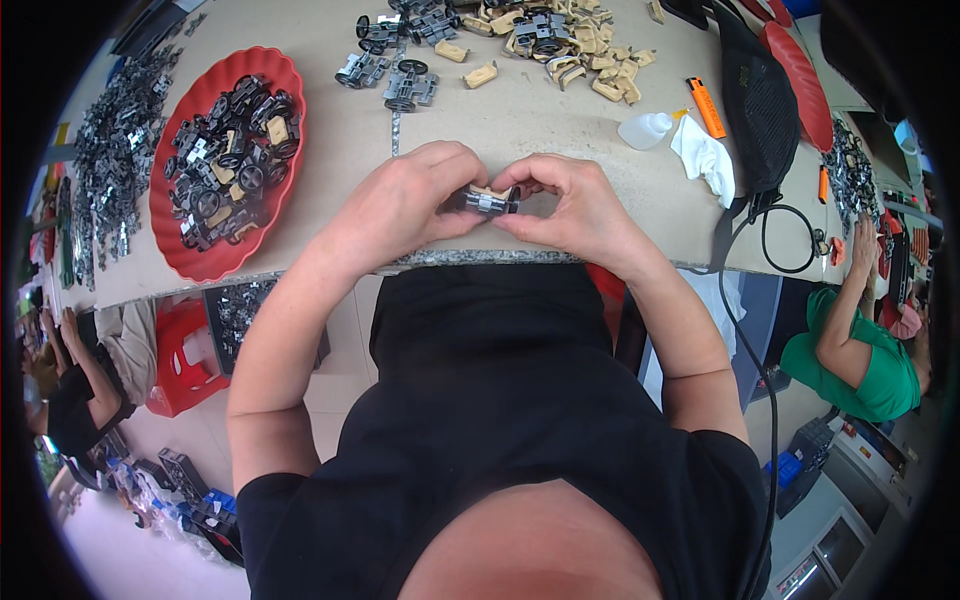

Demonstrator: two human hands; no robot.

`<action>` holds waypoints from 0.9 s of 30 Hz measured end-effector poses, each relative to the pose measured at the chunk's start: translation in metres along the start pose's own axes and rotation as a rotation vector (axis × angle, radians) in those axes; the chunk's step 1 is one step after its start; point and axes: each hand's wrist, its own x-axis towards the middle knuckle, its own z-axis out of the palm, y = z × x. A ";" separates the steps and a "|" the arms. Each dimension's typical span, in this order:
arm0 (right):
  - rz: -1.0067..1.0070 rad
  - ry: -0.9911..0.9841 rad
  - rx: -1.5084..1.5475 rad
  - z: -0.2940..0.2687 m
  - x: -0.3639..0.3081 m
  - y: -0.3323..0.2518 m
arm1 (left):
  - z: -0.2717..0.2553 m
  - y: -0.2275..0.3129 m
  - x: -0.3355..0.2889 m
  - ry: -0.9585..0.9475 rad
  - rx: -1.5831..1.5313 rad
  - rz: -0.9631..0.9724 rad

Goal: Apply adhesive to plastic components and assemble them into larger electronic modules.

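Between my two hands, just above the table's near edge, is a small toy car chassis (487, 202) in grey and black with a tan piece on it. My left hand (425, 195) pinches its left end with thumb and fingers. At its right end, my right hand (565, 200) grips it near a black wheel. The fingertips hide part of it. Farther off on the table lie loose grey chassis with black wheels (408, 88) and a heap of tan plastic parts (597, 55).
A red scalloped tray (165, 235) of assembled pieces stands at left. To the right are a white squeeze bottle (645, 130), a white cloth (703, 160), an orange box cutter (706, 108) and a black bag (755, 110) with a cable. People sit at both sides, one in a green shirt (860, 360).
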 end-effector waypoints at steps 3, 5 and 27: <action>-0.077 -0.019 -0.054 0.000 0.003 0.004 | -0.002 -0.007 0.006 -0.030 0.028 0.094; -0.100 -0.015 -0.042 0.001 0.003 0.007 | 0.002 -0.015 0.009 0.011 -0.033 0.173; -0.048 -0.101 0.046 -0.003 0.008 0.013 | 0.013 -0.024 0.001 0.085 -0.232 0.026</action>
